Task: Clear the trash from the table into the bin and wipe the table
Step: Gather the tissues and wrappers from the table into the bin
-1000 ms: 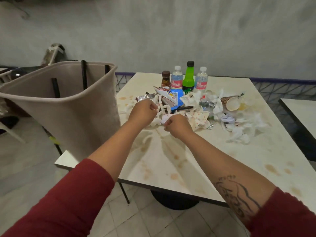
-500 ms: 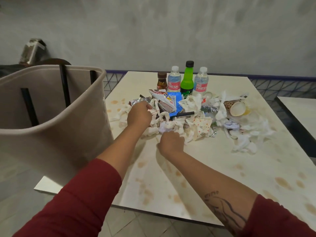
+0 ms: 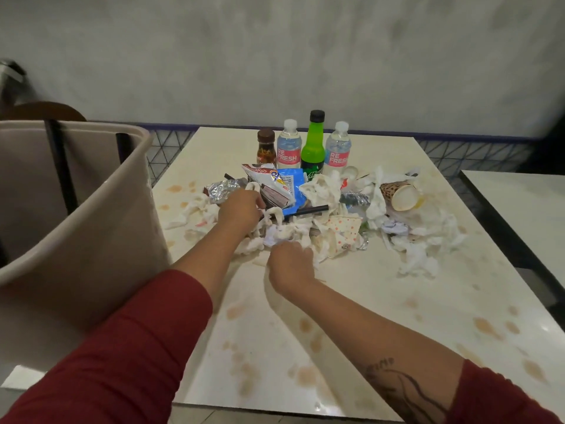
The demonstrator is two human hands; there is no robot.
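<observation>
A pile of trash lies mid-table: crumpled white tissues [image 3: 419, 240], a foil scrap [image 3: 220, 191], a red and blue snack wrapper [image 3: 275, 185], a black straw [image 3: 308, 210], dotted paper [image 3: 344, 226] and a tipped paper cup [image 3: 400, 194]. My left hand [image 3: 241, 209] is in the pile's left side, fingers curled around a tissue strip. My right hand [image 3: 290, 261] is at the pile's near edge, closed on a crumpled tissue. The white table [image 3: 336, 332] is spotted with brown stains. A big beige bin [image 3: 91, 224] stands against the table's left edge.
Behind the pile stand a brown sauce bottle [image 3: 266, 146], two water bottles [image 3: 288, 145] [image 3: 337, 148] and a green bottle [image 3: 313, 142]. A second table [image 3: 519, 203] sits to the right across a narrow gap. A grey wall runs behind.
The view has moved in closer and the bin looms larger at left. My left hand pushed further into the pile; my right hand dropped back to the pile's near edge.
</observation>
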